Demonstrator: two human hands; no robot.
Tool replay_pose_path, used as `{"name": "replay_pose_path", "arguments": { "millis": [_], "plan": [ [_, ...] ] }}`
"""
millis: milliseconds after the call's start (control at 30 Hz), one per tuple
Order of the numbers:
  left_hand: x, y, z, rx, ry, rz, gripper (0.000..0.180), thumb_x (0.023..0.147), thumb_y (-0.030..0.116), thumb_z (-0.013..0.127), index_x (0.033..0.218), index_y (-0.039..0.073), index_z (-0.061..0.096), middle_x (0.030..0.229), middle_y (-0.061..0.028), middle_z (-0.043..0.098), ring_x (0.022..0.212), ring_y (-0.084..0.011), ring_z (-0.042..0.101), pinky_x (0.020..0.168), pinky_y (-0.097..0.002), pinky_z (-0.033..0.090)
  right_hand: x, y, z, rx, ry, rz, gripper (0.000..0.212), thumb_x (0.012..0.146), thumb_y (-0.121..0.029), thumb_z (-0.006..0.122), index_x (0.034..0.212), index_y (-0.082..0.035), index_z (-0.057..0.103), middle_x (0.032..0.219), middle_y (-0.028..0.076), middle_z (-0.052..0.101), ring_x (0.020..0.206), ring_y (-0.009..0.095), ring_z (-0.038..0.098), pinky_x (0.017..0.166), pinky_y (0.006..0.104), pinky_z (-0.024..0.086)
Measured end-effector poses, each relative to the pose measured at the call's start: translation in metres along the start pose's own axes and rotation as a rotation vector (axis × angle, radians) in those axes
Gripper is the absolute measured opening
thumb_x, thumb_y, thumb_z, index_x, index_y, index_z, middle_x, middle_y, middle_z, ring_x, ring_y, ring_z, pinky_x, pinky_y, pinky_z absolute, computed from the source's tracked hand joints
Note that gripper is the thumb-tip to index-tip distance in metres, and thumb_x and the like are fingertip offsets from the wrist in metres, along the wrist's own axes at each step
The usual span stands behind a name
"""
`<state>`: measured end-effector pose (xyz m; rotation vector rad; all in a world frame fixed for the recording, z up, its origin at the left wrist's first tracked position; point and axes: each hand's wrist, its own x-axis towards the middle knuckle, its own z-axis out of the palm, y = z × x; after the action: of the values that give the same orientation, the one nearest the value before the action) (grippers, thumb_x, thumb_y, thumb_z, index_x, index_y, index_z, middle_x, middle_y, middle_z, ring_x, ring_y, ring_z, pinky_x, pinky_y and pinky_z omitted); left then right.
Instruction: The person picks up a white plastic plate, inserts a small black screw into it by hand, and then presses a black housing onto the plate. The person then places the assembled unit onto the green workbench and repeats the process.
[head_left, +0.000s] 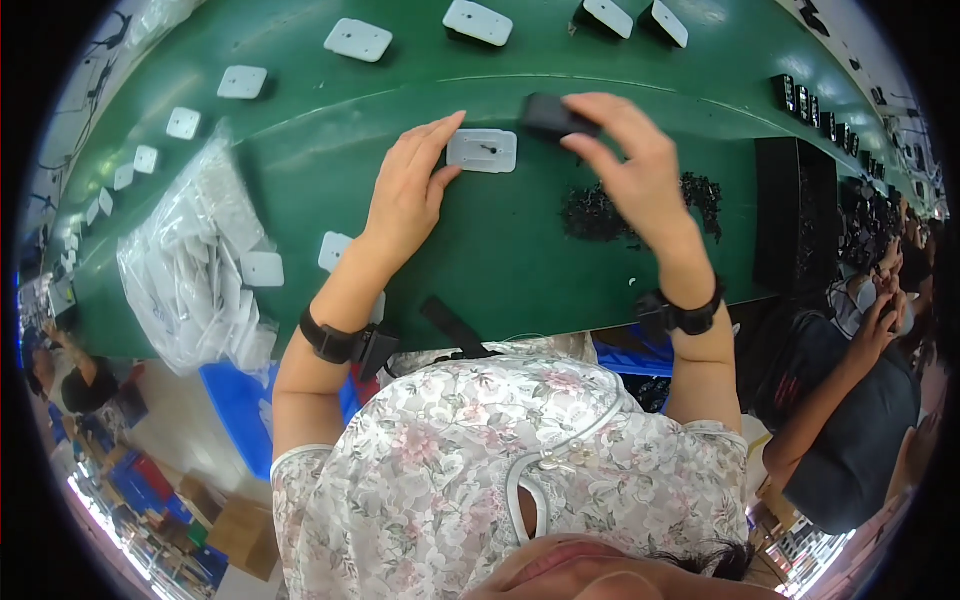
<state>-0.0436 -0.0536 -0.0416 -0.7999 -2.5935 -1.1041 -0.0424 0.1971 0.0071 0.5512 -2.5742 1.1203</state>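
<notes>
In front of me a white rectangular plate (482,151) with rounded corners lies on the green table, a small dark piece at its middle. My left hand (412,190) is at the plate's left end, fingers along the upper edge and thumb at the lower corner, steadying it. My right hand (635,150) grips a black block-shaped part (558,117) between thumb and fingers, just up and right of the plate; motion smears this part. Under my right hand spreads a pile of small black pieces (592,215), too small to name and partly covered by the hand.
A clear plastic bag (195,260) of white pieces lies at left. More white plates (358,40) form a curved row along the far and left side. A black bin (793,215) stands at right, with black parts (800,100) lined up beyond. Another person's arm (840,385) is at right.
</notes>
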Motion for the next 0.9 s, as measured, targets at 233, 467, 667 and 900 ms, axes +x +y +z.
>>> {"name": "replay_pose_path", "arguments": {
  "millis": [233,467,667,900],
  "plan": [
    [-0.006,0.003,-0.007,-0.110,-0.005,-0.007,0.054,0.076,-0.013,0.049,0.125,0.008,0.055,0.130,-0.0079,0.054,0.118,-0.0281,0.051,0.095,-0.0372,0.043,0.000,-0.018,0.054,-0.057,-0.097,-0.135,0.034,0.075,-0.008,0.070,0.108,-0.006,0.063,0.106,0.010,0.064,0.096,0.027,0.060,0.082,0.0347,0.050],
    [-0.011,-0.001,-0.002,0.099,-0.107,0.047,0.054,0.076,-0.009,0.046,0.126,0.010,0.055,0.133,-0.0043,0.053,0.121,-0.0254,0.050,0.098,-0.0368,0.040,-0.006,-0.012,0.060,-0.168,-0.096,-0.193,0.034,0.074,-0.008,0.070,0.107,-0.005,0.062,0.107,0.009,0.062,0.095,0.026,0.060,0.078,0.0337,0.051],
    [-0.008,0.005,0.001,0.315,-0.086,0.163,0.049,0.076,0.000,0.056,0.125,0.005,0.054,0.131,-0.0085,0.053,0.116,-0.0246,0.053,0.093,-0.0358,0.043,-0.004,-0.011,0.059,-0.216,-0.107,-0.212,0.038,0.073,-0.009,0.071,0.110,-0.006,0.062,0.106,0.009,0.061,0.092,0.026,0.060,0.076,0.0335,0.052],
    [0.025,0.000,0.010,0.277,0.035,0.106,0.047,0.076,0.013,0.068,0.120,0.000,0.057,0.104,-0.0106,0.066,0.093,-0.0217,0.062,0.078,-0.0301,0.049,0.032,0.016,0.043,0.701,-0.260,0.446,0.037,0.087,-0.013,0.063,0.121,0.000,0.054,0.113,0.008,0.061,0.103,0.015,0.057,0.090,0.0291,0.046]
  ]
}}
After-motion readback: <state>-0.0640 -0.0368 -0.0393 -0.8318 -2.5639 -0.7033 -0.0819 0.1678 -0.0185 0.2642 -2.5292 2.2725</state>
